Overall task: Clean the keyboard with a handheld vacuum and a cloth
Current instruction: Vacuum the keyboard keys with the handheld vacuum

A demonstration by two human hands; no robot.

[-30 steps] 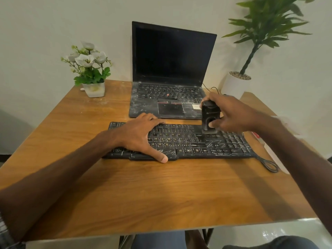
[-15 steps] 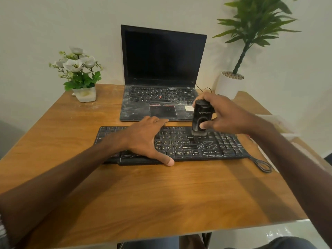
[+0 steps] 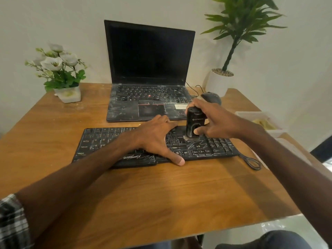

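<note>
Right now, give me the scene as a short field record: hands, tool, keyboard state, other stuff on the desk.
left hand: flat on keyboard, open
right hand: gripping vacuum
vacuum: upright, nozzle down on the keys right of centre
keyboard: white dust streaks visible
laptop: open behind keyboard, screen dark, dusty deck
mouse: right of laptop
flowers: back left
cloth: not identifiable

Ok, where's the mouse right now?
The mouse sits at the table's far right, just right of the laptop and in front of the white plant pot.
</note>
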